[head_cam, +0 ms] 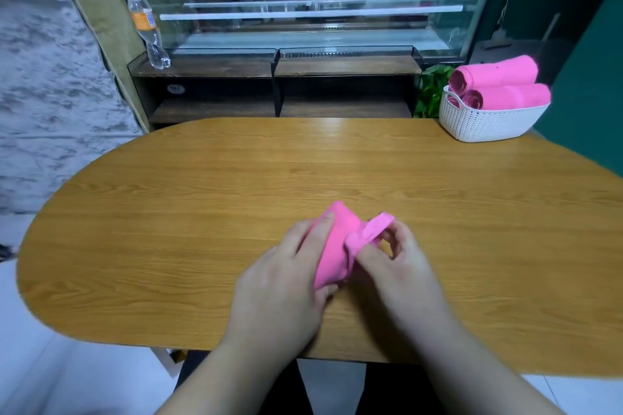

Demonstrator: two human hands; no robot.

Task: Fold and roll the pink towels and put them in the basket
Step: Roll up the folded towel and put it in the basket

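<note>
A rolled pink towel lies near the front middle of the wooden table. My left hand grips the roll from its left side, thumb under, fingers over. My right hand pinches the towel's loose end flap, which sticks up to the right of the roll. At the table's far right corner stands a white woven basket holding several rolled pink towels.
Behind the table is a dark shelf unit with a glass display case. A plastic bottle stands on the shelf at left. Green leaves show beside the basket. A green wall is at the right.
</note>
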